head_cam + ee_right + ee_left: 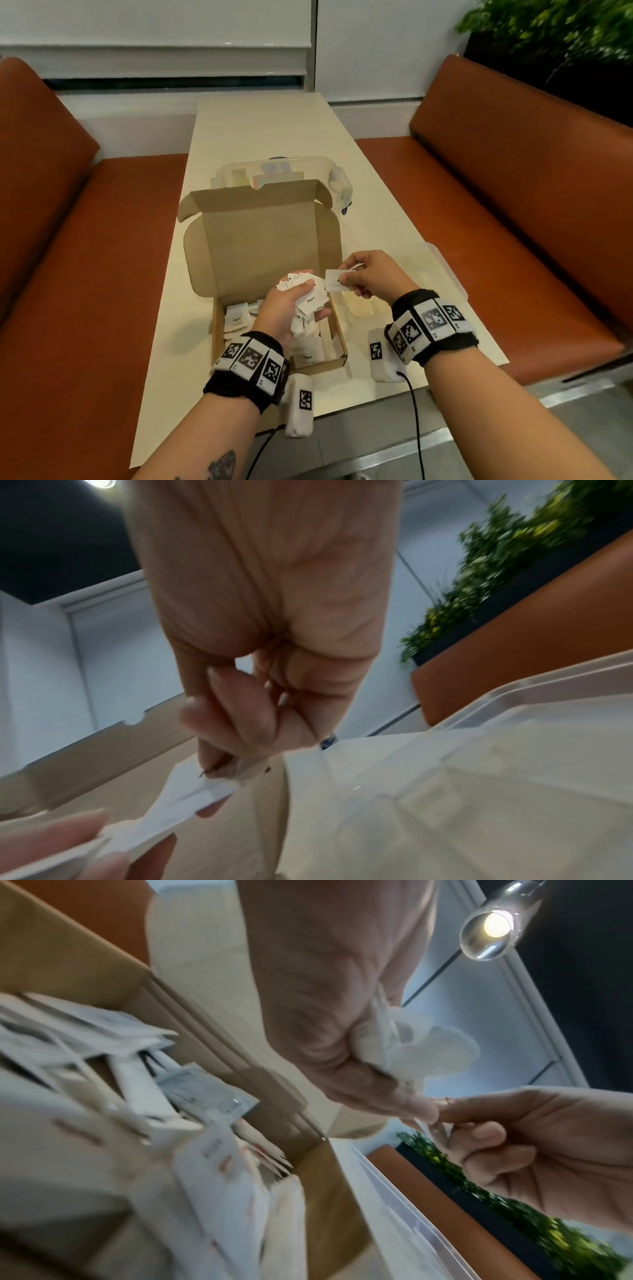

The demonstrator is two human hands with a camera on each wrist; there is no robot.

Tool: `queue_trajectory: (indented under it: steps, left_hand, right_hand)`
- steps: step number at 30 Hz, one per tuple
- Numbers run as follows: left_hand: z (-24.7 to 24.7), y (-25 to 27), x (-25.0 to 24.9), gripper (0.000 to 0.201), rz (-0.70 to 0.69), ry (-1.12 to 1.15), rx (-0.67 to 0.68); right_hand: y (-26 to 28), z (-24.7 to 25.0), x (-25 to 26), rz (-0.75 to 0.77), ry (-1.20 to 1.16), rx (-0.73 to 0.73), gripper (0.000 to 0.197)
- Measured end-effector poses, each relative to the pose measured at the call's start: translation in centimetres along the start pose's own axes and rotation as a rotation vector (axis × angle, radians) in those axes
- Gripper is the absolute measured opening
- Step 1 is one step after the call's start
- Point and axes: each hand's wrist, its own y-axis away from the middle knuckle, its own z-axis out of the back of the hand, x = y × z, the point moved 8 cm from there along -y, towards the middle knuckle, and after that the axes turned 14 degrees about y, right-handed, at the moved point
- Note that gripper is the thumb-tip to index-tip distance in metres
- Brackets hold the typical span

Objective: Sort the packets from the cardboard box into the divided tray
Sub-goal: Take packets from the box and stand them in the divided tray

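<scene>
An open cardboard box [215, 329] sits mid-table with its lid [260, 240] raised, and white packets [236, 318] lie inside. My left hand [313, 298] hovers over the box and grips a bunch of white packets [310, 303], one labelled Pepper; the same bunch [428, 1047] shows in the left wrist view. My right hand [346, 281] pinches a single white packet [334, 285] beside the bunch, and that packet [202, 791] appears under its fingers [219, 723] in the right wrist view. The clear divided tray [448, 270] lies right of the box, below the right hand; its rim [514, 704] is in the right wrist view.
A clear lidded container [339, 178] stands behind the box. Orange benches flank the narrow table on the left [102, 240] and right [513, 205]. A plant [565, 27] grows at the back right. Black cables [416, 411] hang off the table's near edge.
</scene>
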Motion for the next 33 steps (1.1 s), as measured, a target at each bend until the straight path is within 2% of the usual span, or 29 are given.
queue_trajectory:
  steps: [6,10,17,23,28,33]
  left_hand:
    - [-2.7,0.0,1.8,0.015,0.05,-0.089,0.088]
    - [-3.5,-0.1,2.5,0.014,0.049,-0.109,0.075]
    - [-4.3,-0.9,2.8,0.013,-0.011,-0.103,0.021]
    - [-4.6,-1.3,4.1,0.013,-0.038,-0.051,-0.049]
    - [-4.5,-1.3,4.9,0.017,-0.044,-0.015,-0.079]
    - [-3.7,-1.2,4.7,0.016,-0.037,-0.027,-0.097]
  right_hand:
    - [1.2,3.6,-3.4,-0.098,-0.055,-0.166,0.011]
    - [1.0,5.9,-4.8,-0.107,-0.043,-0.223,0.001]
    - [-1.8,9.8,-5.5,-0.064,0.085,-0.301,0.011]
    - [-5.4,10.1,-5.1,-0.031,0.313,-0.176,0.009]
    - [-8.0,7.1,-4.6,-0.011,0.539,0.016,0.016]
    - [-9.1,5.0,-4.2,0.019,0.767,0.037,0.019]
